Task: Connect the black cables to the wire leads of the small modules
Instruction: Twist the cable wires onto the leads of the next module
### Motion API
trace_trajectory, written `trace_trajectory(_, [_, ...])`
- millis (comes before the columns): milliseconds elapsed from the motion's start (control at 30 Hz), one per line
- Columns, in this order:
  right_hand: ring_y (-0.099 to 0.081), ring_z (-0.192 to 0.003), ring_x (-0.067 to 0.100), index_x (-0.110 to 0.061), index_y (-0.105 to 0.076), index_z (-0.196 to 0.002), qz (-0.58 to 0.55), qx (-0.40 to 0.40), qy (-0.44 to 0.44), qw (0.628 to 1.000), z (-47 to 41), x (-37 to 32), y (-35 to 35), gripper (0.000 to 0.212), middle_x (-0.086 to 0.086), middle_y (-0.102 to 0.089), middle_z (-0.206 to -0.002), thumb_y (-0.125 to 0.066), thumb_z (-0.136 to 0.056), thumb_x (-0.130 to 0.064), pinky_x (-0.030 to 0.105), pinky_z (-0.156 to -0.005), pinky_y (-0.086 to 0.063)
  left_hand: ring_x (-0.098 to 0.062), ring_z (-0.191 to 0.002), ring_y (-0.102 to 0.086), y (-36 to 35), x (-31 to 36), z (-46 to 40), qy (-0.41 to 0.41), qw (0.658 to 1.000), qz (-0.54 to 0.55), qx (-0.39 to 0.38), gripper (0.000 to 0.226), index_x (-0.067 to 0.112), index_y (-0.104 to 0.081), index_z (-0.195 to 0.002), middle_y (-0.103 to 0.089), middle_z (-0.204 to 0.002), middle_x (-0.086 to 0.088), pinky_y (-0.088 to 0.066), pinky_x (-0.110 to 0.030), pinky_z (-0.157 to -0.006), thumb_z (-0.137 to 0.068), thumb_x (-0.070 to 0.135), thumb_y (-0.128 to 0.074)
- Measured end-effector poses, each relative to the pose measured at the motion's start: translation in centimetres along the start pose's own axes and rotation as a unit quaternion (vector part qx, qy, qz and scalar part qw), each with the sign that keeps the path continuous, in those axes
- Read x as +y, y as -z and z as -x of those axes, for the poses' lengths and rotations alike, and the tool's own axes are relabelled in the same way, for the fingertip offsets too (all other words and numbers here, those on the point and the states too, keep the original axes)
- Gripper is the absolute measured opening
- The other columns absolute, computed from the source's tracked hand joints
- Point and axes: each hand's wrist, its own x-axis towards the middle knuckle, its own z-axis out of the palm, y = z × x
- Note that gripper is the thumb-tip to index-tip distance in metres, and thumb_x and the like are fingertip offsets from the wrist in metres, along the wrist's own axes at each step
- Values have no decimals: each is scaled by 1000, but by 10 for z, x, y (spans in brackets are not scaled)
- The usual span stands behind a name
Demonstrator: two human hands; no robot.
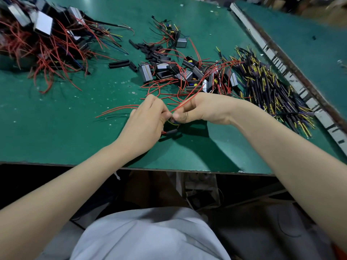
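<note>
My left hand (pixel 145 121) and my right hand (pixel 201 109) meet fingertip to fingertip over the green table (pixel 65 128). Together they pinch thin wire ends at a small module (pixel 171 121), which is mostly hidden under the fingers. A red lead (pixel 189 99) runs up and right from the pinch between my hands. A short black tube (pixel 171 131) with a red wire end lies just below my left hand. More red leads (pixel 116 109) trail out to the left of my left hand.
Loose modules with red leads (pixel 187 74) lie beyond my hands. A heap of black cables with yellow and purple ends (pixel 272 87) fills the right side. Short black tubes (pixel 120 63) lie mid-table. A pile of modules with red leads (pixel 43 34) sits far left. A metal rail (pixel 281 61) borders the right.
</note>
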Motion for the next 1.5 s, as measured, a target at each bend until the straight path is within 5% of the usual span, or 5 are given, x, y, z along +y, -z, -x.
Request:
trace_trajectory(467, [-55, -100, 38, -10, -69, -94, 227, 47, 93, 968, 7, -6, -14, 36, 16, -67, -101, -56, -92, -44, 51, -90, -44, -32, -96, -47, 3, -2, -3, 5, 1000, 9, -18, 15, 5, -53, -92, -46, -99, -11, -40, -51, -86, -97, 18, -47])
trace_trajectory(700, [-62, -87, 24, -17, -66, -75, 623, 363, 204, 662, 25, 4, -51, 24, -1, -65, -86, -51, -91, -28, 35, -67, -28, -33, -96, -47, 2, -1, -2, -2, 1000, 7, -20, 12, 9, -50, -88, -47, -97, -12, -41, -51, -85, -95, 17, -49])
trace_trajectory(1000, [-60, -73, 19, -18, -58, -69, 627, 471, 215, 582, 17, 18, -70, 16, -2, -59, -77, -60, -86, -17, 34, -64, -37, -32, -93, -49, -3, -6, -1, -18, 1000, 2, -2, 11, 5, -55, -88, -44, -94, -6, -42, -46, -84, -96, 11, -48])
trace_trajectory(1200, [-62, -83, 24, -15, -61, -76, 594, 449, 184, 641, 17, 19, -69, 13, 2, -62, -85, -55, -88, -17, 36, -71, -38, -7, -88, -45, 4, -10, 3, -17, 999, 40, 1, 4, 9, -63, -86, -48, -95, -3, -31, -8, -81, -86, 13, -64])
trace_trajectory(1500, [-50, -112, 24, -18, -69, -108, 249, 219, 108, 937, 23, 16, -22, 23, 2, -64, -111, -52, -97, -29, 39, -102, -32, -7, -93, -49, 9, -10, 3, -1, 998, 60, -16, 1, 12, -65, -87, -53, -99, 2, -29, -2, -85, -87, 12, -64])
